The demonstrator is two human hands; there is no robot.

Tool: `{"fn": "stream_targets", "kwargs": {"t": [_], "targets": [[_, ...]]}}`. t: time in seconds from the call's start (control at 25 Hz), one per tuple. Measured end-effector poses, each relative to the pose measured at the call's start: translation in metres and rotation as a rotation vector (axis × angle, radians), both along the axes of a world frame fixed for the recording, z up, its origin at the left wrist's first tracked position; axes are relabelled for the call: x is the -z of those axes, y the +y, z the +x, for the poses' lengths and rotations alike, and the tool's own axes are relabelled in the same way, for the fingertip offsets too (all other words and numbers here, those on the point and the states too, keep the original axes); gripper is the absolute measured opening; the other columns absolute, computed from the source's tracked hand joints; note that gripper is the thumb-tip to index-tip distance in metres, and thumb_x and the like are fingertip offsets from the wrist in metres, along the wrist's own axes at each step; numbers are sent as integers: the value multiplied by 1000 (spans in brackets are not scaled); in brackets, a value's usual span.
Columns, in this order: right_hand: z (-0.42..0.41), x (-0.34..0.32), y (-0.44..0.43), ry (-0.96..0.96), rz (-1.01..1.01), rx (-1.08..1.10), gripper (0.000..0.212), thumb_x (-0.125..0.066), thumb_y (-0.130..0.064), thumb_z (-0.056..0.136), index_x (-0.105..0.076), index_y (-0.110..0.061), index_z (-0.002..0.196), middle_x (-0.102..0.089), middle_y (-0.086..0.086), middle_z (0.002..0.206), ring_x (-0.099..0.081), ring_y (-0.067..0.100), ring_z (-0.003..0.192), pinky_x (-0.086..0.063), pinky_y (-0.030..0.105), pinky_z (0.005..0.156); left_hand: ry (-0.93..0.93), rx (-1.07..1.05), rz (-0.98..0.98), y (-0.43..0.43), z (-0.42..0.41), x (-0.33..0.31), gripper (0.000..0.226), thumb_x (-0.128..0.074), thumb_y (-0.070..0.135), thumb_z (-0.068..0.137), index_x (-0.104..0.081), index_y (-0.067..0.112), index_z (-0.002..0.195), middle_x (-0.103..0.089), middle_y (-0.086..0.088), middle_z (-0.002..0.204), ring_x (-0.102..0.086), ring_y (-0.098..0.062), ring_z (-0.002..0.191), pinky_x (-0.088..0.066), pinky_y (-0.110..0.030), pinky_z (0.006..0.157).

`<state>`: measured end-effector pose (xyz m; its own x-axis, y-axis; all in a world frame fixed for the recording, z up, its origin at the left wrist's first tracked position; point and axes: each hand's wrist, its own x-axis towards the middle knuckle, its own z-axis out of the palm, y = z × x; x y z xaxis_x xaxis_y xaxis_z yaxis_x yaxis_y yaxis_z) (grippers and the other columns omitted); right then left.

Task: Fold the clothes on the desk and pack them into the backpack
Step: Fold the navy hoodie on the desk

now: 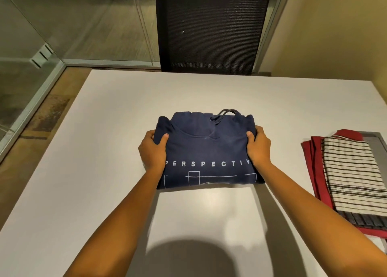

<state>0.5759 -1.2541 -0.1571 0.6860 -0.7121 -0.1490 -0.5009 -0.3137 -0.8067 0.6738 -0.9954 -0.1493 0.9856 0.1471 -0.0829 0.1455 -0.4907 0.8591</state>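
Item under inspection: one navy hoodie (207,151), folded into a compact, thick rectangle and lying flat at the centre of the white table (104,130). Its printed front faces up and its neck end points away from the person. The bundle lies squarely between the two hands, with its long axis running left to right across the person, so neither hand is the nearer. The left hand (151,149) grips the left edge, thumb over the top layer and fingers curled round the side. The right hand (258,147) mirrors it on the right edge. The fabric is a soft, heavy knit with a matte surface; white lettering and thin line graphics sit on the near half, and a looped drawstring (225,114) pokes out at the far edge. The fold looks bulky and liable to spring open unless supported from both sides. To the right, well apart from the hoodie and closer to the right hand, sits a pile of folded cloth: a red garment (314,151) under a cream cloth with dark stripes (351,172). A black mesh chair (211,25) stands behind the table. No backpack is in view. In my judgement, folding of this item is complete and the coming move is a two-handed lift, either toward the pile or to the bag.
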Motion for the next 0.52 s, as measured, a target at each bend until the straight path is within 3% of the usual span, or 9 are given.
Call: {"fn": "stream_targets", "kwargs": {"t": [0.12, 0.24, 0.32, 0.44, 0.52], "targets": [[-3, 9, 3, -42, -126, -85, 35, -38, -14, 100, -44, -12, 134, -50, 9, 132, -51, 25, 118, -41, 34, 87, -82, 56, 227, 1, 2, 14, 39, -60, 36, 92, -55, 12, 122, -60, -7, 120, -56, -27, 108, -41, -40, 94], [-7, 3, 1, -33, -201, -361, 56, -34, -26, 100, -17, -28, 153, -21, -1, 158, -31, 11, 134, -31, 32, 105, 2, 136, 201, 3, 3, 16, 45, -53, 36, 96, -42, 16, 135, -61, -6, 124, -54, -29, 113, -25, -42, 106], [-8, 2, -6, 26, -276, -469, 60, -31, -21, 96, -17, -27, 154, -23, 5, 157, -33, 21, 139, -33, 34, 107, 50, 156, 168, 8, 2, 15, 44, -52, 34, 97, -40, 17, 136, -65, -8, 119, -56, -30, 111, -22, -43, 107], [-25, 4, -4, 68, -257, -464, 62, -34, -4, 96, -23, -25, 153, -32, 9, 151, -39, 28, 133, -36, 36, 106, 58, 161, 137, 19, -18, 11, 42, -52, 36, 96, -41, 18, 133, -67, -7, 114, -58, -28, 107, -21, -41, 106], [-47, 8, 6, 77, -243, -459, 58, -36, -10, 98, -24, -26, 152, -33, 9, 151, -41, 28, 132, -36, 38, 108, 58, 157, 143, 27, -41, 13, 41, -51, 38, 97, -42, 20, 133, -67, -3, 112, -58, -26, 107, -21, -38, 104]]}}
